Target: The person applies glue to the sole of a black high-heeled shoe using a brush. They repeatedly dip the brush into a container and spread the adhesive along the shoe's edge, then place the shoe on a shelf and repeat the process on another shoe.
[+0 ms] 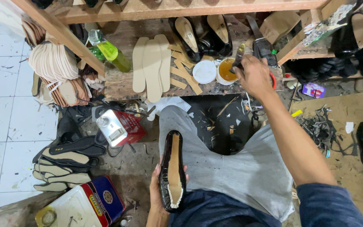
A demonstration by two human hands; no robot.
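Observation:
My left hand (155, 194) grips a black glossy shoe (172, 170), sole side up, with a tan insole showing inside its black rim; it rests against my left knee in grey trousers. My right hand (253, 75) reaches forward to a low wooden shelf and holds a dark brush handle (239, 56) whose tip dips into a small white pot of amber glue (224, 69). A white lid (204, 72) lies just left of the pot.
Tan insole cut-outs (151, 63) and strips lie on the shelf, black shoes (200, 35) behind them. A green bottle (110, 52), stacked insoles (53, 67), a metal can (112, 128), a flat tin (85, 206) and black soles (70, 151) crowd the left. Scraps litter the floor.

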